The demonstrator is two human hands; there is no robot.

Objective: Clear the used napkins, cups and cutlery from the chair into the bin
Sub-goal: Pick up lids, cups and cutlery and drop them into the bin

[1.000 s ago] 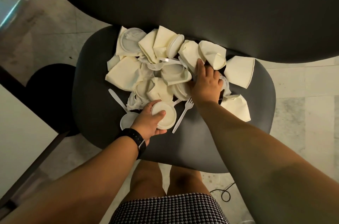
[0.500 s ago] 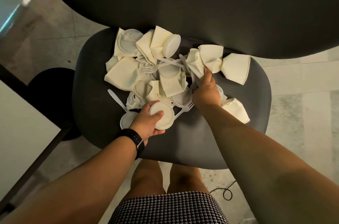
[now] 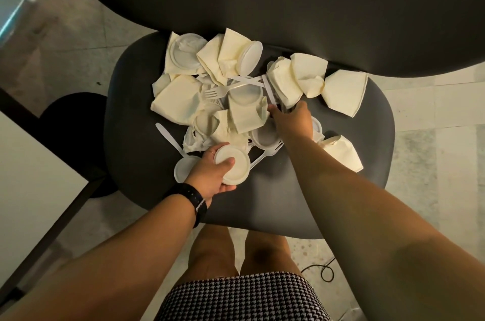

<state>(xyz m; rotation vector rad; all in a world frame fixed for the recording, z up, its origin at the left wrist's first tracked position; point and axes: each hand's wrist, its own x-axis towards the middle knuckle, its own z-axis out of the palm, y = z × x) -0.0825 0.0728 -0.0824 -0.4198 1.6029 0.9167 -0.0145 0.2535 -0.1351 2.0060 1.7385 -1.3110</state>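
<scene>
The right hand [image 3: 292,121], near the centre of the frame, has pulled back toward the person and now grips a bunch of pale napkins [image 3: 298,79], with a white plastic knife [image 3: 269,89] caught alongside; its fingers are curled under the paper and mostly hidden, so exactly what they pinch besides the napkins I cannot tell. Half a second ago the same hand was only closing on that cluster, and a second ago it lay flat on the pile with fingers stretched forward. The napkins have since bunched and lifted toward the upper right of the pile, which suggests the first handful is being gathered for removal.

The left hand [image 3: 214,171], in the lower centre, holds a white cup [image 3: 232,164] from the side, thumb across its round face and fingers wrapped behind; that grip looks unchanged across the earlier frames, though the cup sits a little nearer the pile.

Everything else is on the dark chair [image 3: 341,189]: folded napkins, cups, a fork [image 3: 217,92] in the middle, a spoon [image 3: 168,136] at the left edge. No bin shows in view, so nothing is cleared yet; the task is at its very start
</scene>
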